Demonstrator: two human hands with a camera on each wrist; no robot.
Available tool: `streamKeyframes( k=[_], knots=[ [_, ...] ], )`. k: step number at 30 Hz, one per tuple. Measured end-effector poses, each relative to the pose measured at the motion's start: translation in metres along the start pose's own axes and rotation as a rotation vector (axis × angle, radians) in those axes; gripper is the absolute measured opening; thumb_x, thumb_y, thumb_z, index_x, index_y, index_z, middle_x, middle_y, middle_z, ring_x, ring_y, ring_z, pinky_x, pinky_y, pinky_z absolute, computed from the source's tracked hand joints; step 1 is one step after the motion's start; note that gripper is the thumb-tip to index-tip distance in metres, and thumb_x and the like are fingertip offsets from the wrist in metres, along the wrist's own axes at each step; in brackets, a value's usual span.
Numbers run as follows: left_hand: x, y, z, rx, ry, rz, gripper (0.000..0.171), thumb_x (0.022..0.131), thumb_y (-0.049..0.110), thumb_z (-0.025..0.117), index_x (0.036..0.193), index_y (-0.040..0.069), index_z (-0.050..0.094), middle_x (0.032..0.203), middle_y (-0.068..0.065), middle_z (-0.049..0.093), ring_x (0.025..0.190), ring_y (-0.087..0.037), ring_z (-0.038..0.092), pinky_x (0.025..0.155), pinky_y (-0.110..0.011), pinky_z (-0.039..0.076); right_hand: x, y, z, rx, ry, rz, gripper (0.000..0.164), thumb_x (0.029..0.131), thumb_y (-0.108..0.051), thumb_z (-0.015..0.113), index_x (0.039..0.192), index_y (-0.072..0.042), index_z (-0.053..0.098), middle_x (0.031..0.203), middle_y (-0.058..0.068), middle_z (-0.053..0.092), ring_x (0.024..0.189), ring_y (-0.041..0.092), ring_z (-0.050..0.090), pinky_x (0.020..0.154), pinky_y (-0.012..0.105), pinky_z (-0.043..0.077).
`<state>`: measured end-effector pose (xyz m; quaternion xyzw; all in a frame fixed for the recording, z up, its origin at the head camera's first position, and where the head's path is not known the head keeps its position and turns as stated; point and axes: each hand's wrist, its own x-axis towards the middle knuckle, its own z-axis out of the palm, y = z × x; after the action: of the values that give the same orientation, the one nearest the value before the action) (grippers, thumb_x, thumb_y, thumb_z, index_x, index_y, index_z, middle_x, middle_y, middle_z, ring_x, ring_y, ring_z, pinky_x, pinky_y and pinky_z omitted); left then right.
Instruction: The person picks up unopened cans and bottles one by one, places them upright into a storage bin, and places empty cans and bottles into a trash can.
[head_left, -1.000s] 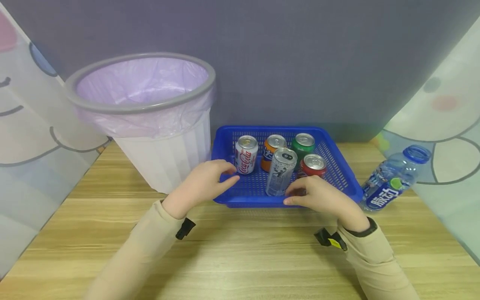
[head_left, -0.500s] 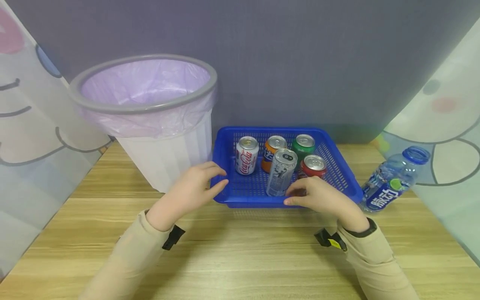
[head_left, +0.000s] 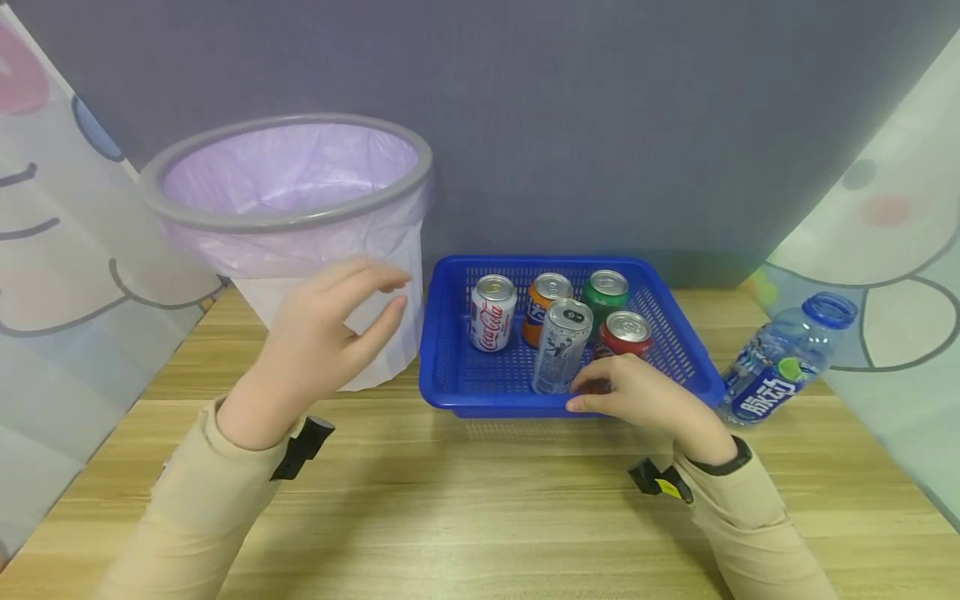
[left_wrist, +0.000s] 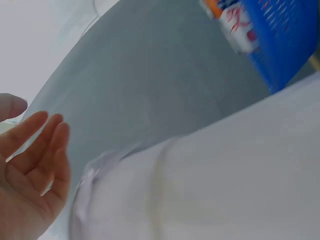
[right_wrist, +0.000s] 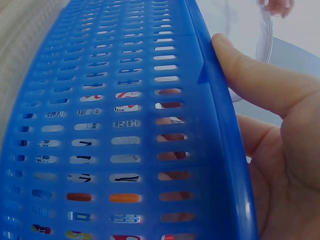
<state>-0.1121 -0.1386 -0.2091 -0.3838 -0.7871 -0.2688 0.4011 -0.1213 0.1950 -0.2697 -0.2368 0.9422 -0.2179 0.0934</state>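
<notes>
My left hand (head_left: pixel 315 333) is raised in front of the bin, holding nothing, its thumb and fingers apart. In the left wrist view the fingers (left_wrist: pixel 47 150) are loosely bent over nothing. My right hand (head_left: pixel 637 392) grips the front rim of a blue plastic basket (head_left: pixel 495 406). The right wrist view has the thumb (right_wrist: pixel 250 75) at the rim and the fingers partly hidden behind the slotted wall. Inside the basket stand a white Coca-Cola can (head_left: pixel 492 315), an orange can (head_left: pixel 542 310), a green can (head_left: pixel 606 293), a red can (head_left: pixel 626 331) and a tall silver can (head_left: pixel 561 350).
A white trash bin (head_left: pixel 382 325) with a grey rim and a purple liner stands left of the basket. To the right, a clear blue plastic bottle (head_left: pixel 787 358) without a cap leans by the basket's corner. Behind is a grey panel (head_left: pixel 585 125); the table (head_left: pixel 480 517) is wooden.
My left hand has moved left and up, away from the basket's left side to before the bin. My right hand stays at the rim. The cans have kept their places.
</notes>
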Motion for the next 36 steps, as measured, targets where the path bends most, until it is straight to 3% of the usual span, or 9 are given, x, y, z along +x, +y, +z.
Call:
streamKeyframes(
  k=[5, 9, 18, 26, 30, 36],
  knots=[
    [0.012, -0.002, -0.016, -0.010, 0.225, -0.006, 0.021, 0.082, 0.006, 0.055, 0.096, -0.004, 0.067, 0.083, -0.017, 0.066, 0.078, -0.029, 0.060, 0.082, -0.021, 0.046, 0.000, 0.000, 0.000, -0.009, 0.003, 0.006, 0.023, 0.082, -0.036, 0.068, 0.091, -0.015, 0.071, 0.089, -0.002, 0.069, 0.072, 0.007, 0.053, 0.063, 0.023, 0.045],
    [0.016, -0.012, -0.026, 0.052, 0.320, -0.075, 0.023, 0.081, 0.011, 0.055, 0.094, -0.003, 0.068, 0.085, -0.020, 0.067, 0.081, -0.033, 0.059, 0.083, -0.025, 0.040, 0.000, 0.000, 0.000, -0.009, 0.000, 0.002, 0.024, 0.082, -0.036, 0.068, 0.092, -0.014, 0.070, 0.089, -0.002, 0.069, 0.073, 0.007, 0.053, 0.064, 0.023, 0.045],
    [0.011, -0.033, -0.037, 0.165, 0.301, -0.213, 0.022, 0.080, 0.012, 0.057, 0.092, -0.002, 0.069, 0.086, -0.020, 0.067, 0.080, -0.036, 0.055, 0.081, -0.026, 0.032, 0.001, 0.002, 0.001, -0.020, 0.002, -0.020, 0.024, 0.082, -0.036, 0.068, 0.092, -0.014, 0.070, 0.088, -0.003, 0.069, 0.072, 0.006, 0.053, 0.063, 0.022, 0.045],
    [0.002, -0.051, -0.045, 0.321, 0.265, -0.359, 0.031, 0.087, 0.025, 0.053, 0.092, -0.002, 0.069, 0.091, -0.024, 0.066, 0.097, -0.041, 0.051, 0.100, -0.039, 0.023, 0.001, 0.002, 0.001, -0.041, 0.008, -0.028, 0.024, 0.082, -0.035, 0.068, 0.093, -0.015, 0.070, 0.088, -0.004, 0.069, 0.074, 0.005, 0.055, 0.067, 0.024, 0.047],
    [-0.004, -0.057, -0.047, 0.315, 0.280, -0.377, 0.037, 0.088, 0.030, 0.051, 0.089, -0.003, 0.068, 0.090, -0.025, 0.064, 0.098, -0.040, 0.048, 0.105, -0.036, 0.017, 0.001, 0.002, 0.002, -0.061, 0.014, -0.053, 0.022, 0.082, -0.034, 0.068, 0.093, -0.016, 0.070, 0.088, -0.005, 0.068, 0.075, 0.004, 0.056, 0.068, 0.024, 0.048],
    [-0.008, -0.062, -0.044, 0.301, 0.295, -0.332, 0.042, 0.087, 0.033, 0.047, 0.090, -0.006, 0.064, 0.085, -0.025, 0.053, 0.094, -0.040, 0.042, 0.110, -0.040, 0.012, 0.001, 0.003, 0.001, -0.096, 0.044, -0.103, 0.021, 0.082, -0.032, 0.068, 0.094, -0.014, 0.070, 0.088, -0.005, 0.069, 0.074, 0.002, 0.055, 0.067, 0.023, 0.048]
  ],
)
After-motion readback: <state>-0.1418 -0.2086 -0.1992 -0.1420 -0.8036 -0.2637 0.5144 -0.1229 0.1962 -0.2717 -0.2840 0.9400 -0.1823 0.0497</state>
